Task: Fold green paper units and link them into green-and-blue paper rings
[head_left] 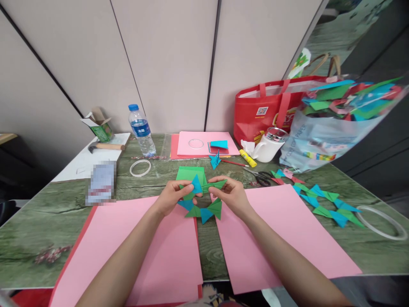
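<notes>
In the middle of the table my left hand (pixel 172 198) pinches a partly curved chain of folded blue and green paper pieces (pixel 207 215), with a blue point showing at the fingertips. My right hand (pixel 231 195) is closed on a green folded paper piece (pixel 217 185), whose left end meets the chain near my left fingers. Whether the two are joined I cannot tell. Just behind the hands lies a small stack of green paper (pixel 188 172). Large pink sheets (pixel 166 251) lie under my left forearm, and more pink sheets (pixel 284 230) under my right.
At right lie a finished-looking blue and green paper ring (pixel 339 218), a white hoop (pixel 383 230) and scissors (pixel 263 178). Behind stand a white mug (pixel 268 147), a red bag (pixel 251 113) and a plastic bag of folded paper (pixel 313 140). A bottle (pixel 142 134) and hammer (pixel 107 146) are left.
</notes>
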`<state>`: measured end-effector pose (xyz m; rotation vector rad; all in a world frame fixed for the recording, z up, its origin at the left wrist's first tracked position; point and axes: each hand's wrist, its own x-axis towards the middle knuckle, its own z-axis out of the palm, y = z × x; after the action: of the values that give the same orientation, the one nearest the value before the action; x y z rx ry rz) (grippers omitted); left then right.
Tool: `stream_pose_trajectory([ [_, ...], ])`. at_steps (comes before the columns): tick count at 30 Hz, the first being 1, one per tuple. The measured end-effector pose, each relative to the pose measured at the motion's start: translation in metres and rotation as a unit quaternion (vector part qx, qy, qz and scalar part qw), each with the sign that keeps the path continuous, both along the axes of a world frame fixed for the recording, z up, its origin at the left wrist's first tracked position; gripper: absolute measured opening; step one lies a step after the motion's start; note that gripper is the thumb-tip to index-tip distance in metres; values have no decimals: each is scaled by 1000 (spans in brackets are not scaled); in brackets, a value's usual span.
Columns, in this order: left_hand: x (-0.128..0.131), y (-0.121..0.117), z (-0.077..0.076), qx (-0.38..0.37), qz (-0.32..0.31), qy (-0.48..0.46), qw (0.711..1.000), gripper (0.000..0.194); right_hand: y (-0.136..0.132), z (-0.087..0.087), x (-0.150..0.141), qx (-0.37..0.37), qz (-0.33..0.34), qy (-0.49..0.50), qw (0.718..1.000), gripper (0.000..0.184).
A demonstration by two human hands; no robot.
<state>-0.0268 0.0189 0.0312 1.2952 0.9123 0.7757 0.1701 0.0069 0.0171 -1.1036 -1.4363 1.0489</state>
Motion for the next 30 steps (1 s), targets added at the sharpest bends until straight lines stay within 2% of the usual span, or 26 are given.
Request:
stream_pose_trajectory([
  [14, -1, 0, 0, 19, -12, 6, 1000, 37, -1, 1, 1, -29, 34, 52, 998, 29],
  [25, -1, 0, -3, 17, -13, 6, 1000, 34, 0, 2, 0, -46, 36, 53, 997, 28],
  [30, -1, 2, -6, 18, 5, 19, 1000, 35, 0, 1, 0, -60, 37, 68, 995, 29],
])
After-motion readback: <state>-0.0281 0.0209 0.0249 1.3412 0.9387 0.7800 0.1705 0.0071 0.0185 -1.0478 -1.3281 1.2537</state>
